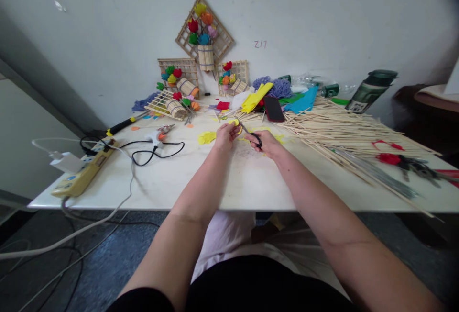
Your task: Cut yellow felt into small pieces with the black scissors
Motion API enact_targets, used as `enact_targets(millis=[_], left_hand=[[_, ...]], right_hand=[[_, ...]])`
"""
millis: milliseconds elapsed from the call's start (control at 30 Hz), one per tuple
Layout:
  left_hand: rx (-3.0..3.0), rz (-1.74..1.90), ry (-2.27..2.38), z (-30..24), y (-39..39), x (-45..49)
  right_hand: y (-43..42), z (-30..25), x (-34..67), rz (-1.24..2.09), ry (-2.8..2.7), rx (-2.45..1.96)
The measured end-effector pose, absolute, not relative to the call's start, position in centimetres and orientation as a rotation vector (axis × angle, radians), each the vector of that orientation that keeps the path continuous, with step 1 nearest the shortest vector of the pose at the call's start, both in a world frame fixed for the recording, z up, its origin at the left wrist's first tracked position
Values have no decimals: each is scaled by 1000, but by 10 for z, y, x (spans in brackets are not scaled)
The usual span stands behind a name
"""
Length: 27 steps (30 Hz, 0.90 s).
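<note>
The front edge of the white table lies closest. Just past 12 o'clock, the right hand has its fingers curled round the handles of the scissors, whose long axis runs from 4 to 10 o'clock; whether the blades are parted, I cannot tell. At 12, the left hand pinches a yellow piece at its fingertips, so this hand is the nearer one. From the right fingers the piece lies at 10 o'clock, beside the blade tips; its own axis is too small to read. Yellow cutouts rest at 9 from the left hand. Farther off, a phone lies at 1.
</note>
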<state>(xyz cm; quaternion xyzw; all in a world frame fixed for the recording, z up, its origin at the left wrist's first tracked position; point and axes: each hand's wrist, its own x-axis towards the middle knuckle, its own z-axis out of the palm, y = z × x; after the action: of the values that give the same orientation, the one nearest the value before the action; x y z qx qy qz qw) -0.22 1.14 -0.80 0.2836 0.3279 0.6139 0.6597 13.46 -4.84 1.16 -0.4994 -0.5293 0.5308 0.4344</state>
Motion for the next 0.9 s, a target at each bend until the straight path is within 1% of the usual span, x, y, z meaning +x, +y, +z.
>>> enact_targets(millis=[400, 900], left_hand=[[683, 1385, 746, -4, 7, -1], [766, 1299, 758, -4, 2, 2]], right_hand=[[-43, 3, 142, 1414, -1308, -1211], [-38, -2, 145, 1378, -1276, -1234]])
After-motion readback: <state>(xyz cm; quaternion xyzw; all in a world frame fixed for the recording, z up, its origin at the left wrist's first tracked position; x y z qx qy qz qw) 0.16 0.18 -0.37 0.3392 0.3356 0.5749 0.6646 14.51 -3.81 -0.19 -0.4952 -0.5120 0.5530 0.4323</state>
